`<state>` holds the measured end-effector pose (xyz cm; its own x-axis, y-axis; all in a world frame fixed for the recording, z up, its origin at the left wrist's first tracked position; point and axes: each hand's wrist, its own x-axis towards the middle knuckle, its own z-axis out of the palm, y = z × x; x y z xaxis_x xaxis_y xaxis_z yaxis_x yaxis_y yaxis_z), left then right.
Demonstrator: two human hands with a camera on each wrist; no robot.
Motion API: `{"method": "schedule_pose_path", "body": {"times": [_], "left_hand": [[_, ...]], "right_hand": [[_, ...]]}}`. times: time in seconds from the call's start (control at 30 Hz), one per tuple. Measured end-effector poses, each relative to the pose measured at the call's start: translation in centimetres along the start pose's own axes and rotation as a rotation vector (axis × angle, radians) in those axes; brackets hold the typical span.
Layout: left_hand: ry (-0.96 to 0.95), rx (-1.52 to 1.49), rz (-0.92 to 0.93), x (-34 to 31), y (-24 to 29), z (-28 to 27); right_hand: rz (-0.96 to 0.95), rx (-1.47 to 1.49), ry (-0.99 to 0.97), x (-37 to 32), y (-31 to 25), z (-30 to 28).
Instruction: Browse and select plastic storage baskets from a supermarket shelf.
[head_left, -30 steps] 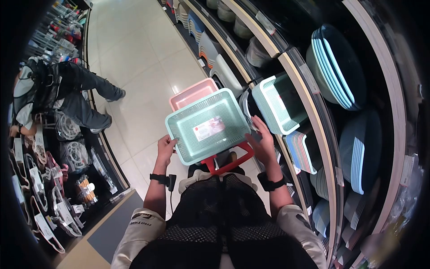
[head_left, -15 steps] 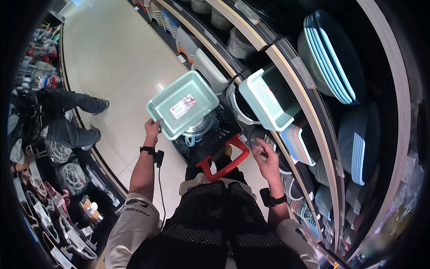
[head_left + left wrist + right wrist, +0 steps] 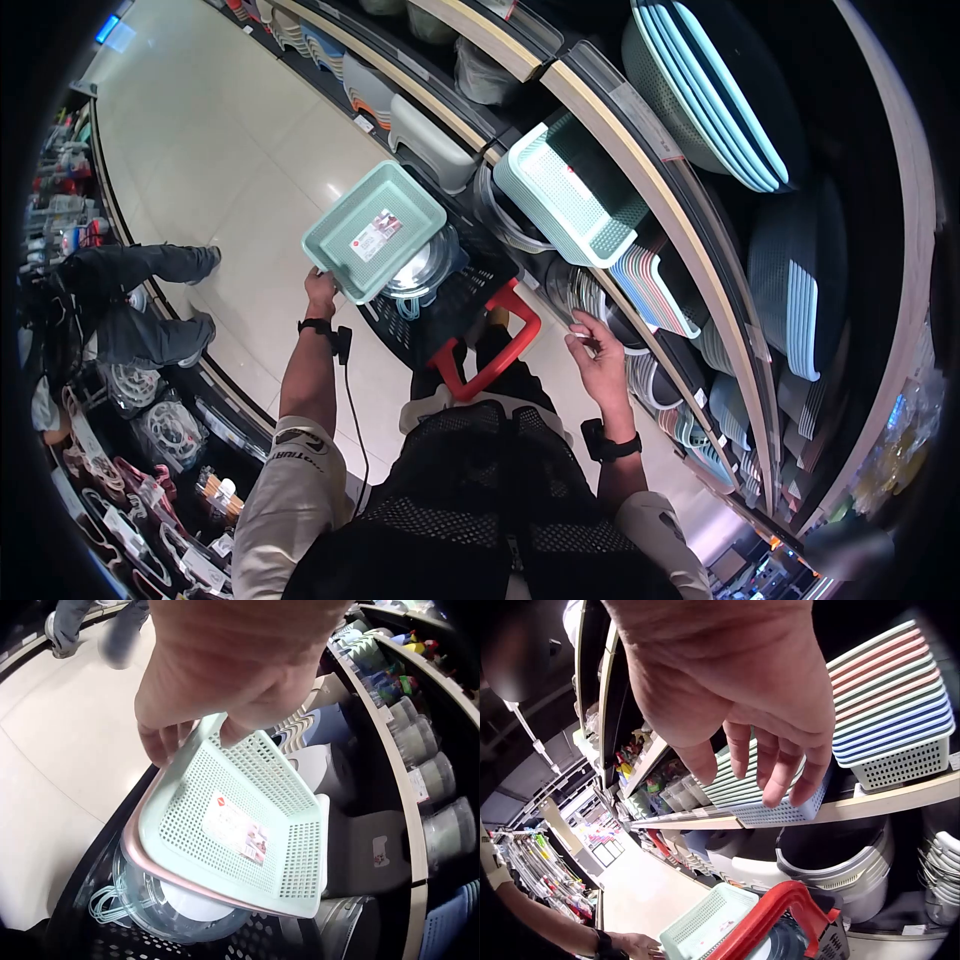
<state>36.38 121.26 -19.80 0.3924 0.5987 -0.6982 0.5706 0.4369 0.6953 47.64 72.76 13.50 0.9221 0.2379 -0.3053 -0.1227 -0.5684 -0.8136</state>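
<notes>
My left hand [image 3: 321, 292] grips one corner of a mint-green perforated plastic basket [image 3: 395, 205], thumb inside the rim and fingers outside. The basket bears a white printed label. In the left wrist view, a pink basket [image 3: 161, 871] lies nested right beneath it. Both overlap the far part of a black shopping basket [image 3: 430, 325] with a red handle [image 3: 505, 355]. Inside that is a clear round container [image 3: 425, 270] with light-blue cord beside it. My right hand [image 3: 597, 357] hovers beside the shelf, holding nothing, its fingers loosely bent.
Shelves on the right hold stacked mint baskets [image 3: 565, 195], multicoloured baskets [image 3: 655, 290] and large basins [image 3: 705, 100]. A grey stool [image 3: 430, 145] sits on the lower shelf. Another person's legs [image 3: 150, 300] are by the left-hand rack. Pale floor [image 3: 220, 130] runs along the aisle.
My left hand has moved the green basket left, uncovering the shopping basket and clear container. My right hand has come away from the green basket's side. The pink basket no longer shows in the head view.
</notes>
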Motion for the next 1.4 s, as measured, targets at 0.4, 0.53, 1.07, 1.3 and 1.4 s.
{"method": "schedule_pose_path", "body": {"times": [0.4,0.53,1.07,1.3,1.4], "left_hand": [[-0.201,-0.187,-0.113,-13.3,-2.4,5.7],[-0.396,-0.096,-0.124,-18.9,-2.3,6.5],[-0.391,-0.086,0.156,-29.6,1.0,7.6],[-0.368,-0.109,0.173,-33.4,0.3,8.8],[-0.362,-0.128,0.189,-34.4,0.0,9.0]], "right_hand": [[-0.078,-0.024,0.22,4.3,-3.3,-1.4],[-0.153,-0.378,0.226,6.5,-4.8,-2.4],[-0.305,-0.65,0.108,9.6,-3.5,-5.2],[-0.348,-0.663,0.123,8.5,-6.1,-7.6],[-0.364,-0.597,0.135,7.5,-6.8,-8.9]]}}
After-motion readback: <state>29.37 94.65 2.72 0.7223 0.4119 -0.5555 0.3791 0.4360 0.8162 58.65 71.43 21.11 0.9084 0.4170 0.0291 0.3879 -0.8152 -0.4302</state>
